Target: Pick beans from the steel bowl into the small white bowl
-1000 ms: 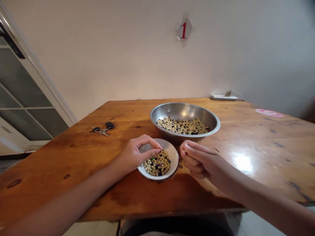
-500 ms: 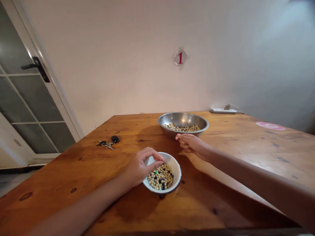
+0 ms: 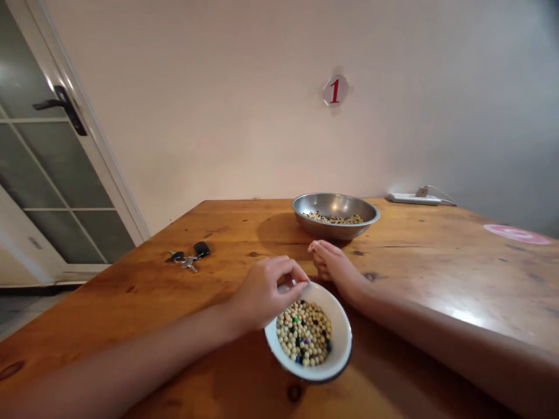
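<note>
A small white bowl [image 3: 338, 355] of pale beads mixed with a few dark and coloured ones sits on the wooden table [image 3: 437, 273] near me. My left hand [image 3: 266, 291] rests at the bowl's far left rim, its fingers curled in a pinch over the beads; what they hold is too small to see. My right hand [image 3: 332, 265] lies just beyond the bowl with fingers pressed together, on the table between the white bowl and a steel bowl [image 3: 335, 210] that holds more beads.
A bunch of keys with a black fob [image 3: 190, 256] lies on the table to the left. A white power strip [image 3: 414, 199] sits at the far edge by the wall, a pink sticker [image 3: 517, 234] at the right. A glazed door [image 3: 52, 192] stands at the left.
The view has shifted, so the white bowl sits closer and lower. My right hand drew back from the steel bowl toward the white bowl. My left hand stays pinched at the white bowl's rim.
</note>
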{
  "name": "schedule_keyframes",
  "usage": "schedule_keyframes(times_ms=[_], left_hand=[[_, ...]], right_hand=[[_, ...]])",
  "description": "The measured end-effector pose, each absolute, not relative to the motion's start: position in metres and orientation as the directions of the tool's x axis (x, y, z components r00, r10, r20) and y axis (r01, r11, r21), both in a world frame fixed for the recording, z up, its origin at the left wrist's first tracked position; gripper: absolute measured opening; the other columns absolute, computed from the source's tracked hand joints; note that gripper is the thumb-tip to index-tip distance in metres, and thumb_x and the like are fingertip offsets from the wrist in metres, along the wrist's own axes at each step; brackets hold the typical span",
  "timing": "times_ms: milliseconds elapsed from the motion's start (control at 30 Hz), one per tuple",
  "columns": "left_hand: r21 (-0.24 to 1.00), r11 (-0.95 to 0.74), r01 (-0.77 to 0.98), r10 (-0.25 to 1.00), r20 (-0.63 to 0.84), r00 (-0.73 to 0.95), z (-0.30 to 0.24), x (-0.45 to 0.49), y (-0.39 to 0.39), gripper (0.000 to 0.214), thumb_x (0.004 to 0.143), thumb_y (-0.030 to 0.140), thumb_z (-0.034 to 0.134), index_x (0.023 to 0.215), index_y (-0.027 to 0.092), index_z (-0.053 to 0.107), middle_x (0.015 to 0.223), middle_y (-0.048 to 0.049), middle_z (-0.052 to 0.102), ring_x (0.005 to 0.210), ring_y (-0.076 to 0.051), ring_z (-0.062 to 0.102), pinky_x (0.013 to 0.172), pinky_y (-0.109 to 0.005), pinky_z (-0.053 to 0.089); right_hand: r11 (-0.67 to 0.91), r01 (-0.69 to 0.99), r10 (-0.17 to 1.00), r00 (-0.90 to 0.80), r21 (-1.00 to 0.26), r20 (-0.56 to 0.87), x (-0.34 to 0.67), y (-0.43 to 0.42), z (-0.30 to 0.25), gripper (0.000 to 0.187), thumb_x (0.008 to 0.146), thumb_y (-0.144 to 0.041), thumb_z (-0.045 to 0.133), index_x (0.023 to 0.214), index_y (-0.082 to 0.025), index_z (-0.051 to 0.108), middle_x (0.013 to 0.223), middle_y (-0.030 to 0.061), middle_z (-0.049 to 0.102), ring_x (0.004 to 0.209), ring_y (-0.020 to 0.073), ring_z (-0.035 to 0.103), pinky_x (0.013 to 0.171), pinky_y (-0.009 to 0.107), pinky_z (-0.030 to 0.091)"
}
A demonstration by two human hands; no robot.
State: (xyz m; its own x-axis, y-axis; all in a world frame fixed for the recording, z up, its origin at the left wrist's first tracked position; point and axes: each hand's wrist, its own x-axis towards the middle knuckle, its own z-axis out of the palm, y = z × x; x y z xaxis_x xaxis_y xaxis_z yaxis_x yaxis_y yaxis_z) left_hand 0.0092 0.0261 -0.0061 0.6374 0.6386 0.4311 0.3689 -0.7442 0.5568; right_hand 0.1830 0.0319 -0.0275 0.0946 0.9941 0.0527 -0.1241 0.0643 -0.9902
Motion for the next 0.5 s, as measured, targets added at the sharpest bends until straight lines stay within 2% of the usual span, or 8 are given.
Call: schedule_keyframes(times_ms=[100,167,300,400,500], left_hand=[[0.575,-0.741,0.347,0.639,0.446,0.626,-0.009,0.009,0.025,0.008,0.082,0.022,0.056,0.077,0.018,0.060,0.073,0.0009,0.061,0.071,-0.012,0.056,0.070,-0.025,0.042],[0.616,-0.712,0.338,0.680,0.485,0.550,-0.012,0.008,0.024,0.005,0.083,0.020,0.054,0.080,0.018,0.058,0.071,0.0019,0.057,0.068,-0.011,0.054,0.067,-0.024,0.042],[0.704,-0.648,0.293,0.738,0.484,0.470,-0.017,0.008,0.024,0.007,0.084,0.018,0.051,0.078,0.020,0.052,0.073,0.0021,0.056,0.070,-0.010,0.056,0.067,-0.021,0.044],[0.733,-0.639,0.232,0.732,0.488,0.475,-0.018,0.011,0.026,0.009,0.084,0.016,0.051,0.077,0.021,0.050,0.072,0.0027,0.055,0.067,-0.009,0.056,0.063,-0.019,0.044],[0.732,-0.657,0.180,0.709,0.519,0.478,-0.018,0.015,0.030,0.013,0.081,0.012,0.052,0.074,0.022,0.047,0.070,0.0029,0.056,0.067,-0.010,0.056,0.065,-0.022,0.045]], right_hand=[[0.001,-0.193,0.998,0.059,-0.981,-0.010,0.170,0.023,-0.027,0.030,0.071,-0.045,0.062,0.071,-0.019,0.046,0.047,-0.0121,0.027,0.042,0.0047,0.021,0.043,0.020,0.014],[-0.039,-0.256,0.997,0.061,-0.966,-0.056,0.164,0.022,-0.025,0.035,0.066,-0.047,0.066,0.068,-0.019,0.045,0.047,-0.0114,0.030,0.044,0.0044,0.023,0.044,0.020,0.016],[-0.133,-0.350,0.987,0.035,-0.927,-0.155,0.158,0.027,-0.024,0.043,0.057,-0.053,0.070,0.065,-0.019,0.045,0.042,-0.0133,0.025,0.041,0.0034,0.017,0.043,0.021,0.011],[-0.170,-0.381,0.985,-0.032,-0.909,-0.171,0.157,0.035,-0.026,0.045,0.059,-0.056,0.070,0.068,-0.019,0.047,0.042,-0.0135,0.023,0.040,0.0032,0.016,0.042,0.021,0.008],[-0.215,-0.436,0.976,-0.121,-0.874,-0.179,0.159,0.042,-0.030,0.039,0.068,-0.053,0.067,0.072,-0.019,0.047,0.044,-0.0130,0.024,0.040,0.0034,0.015,0.041,0.021,0.008]])
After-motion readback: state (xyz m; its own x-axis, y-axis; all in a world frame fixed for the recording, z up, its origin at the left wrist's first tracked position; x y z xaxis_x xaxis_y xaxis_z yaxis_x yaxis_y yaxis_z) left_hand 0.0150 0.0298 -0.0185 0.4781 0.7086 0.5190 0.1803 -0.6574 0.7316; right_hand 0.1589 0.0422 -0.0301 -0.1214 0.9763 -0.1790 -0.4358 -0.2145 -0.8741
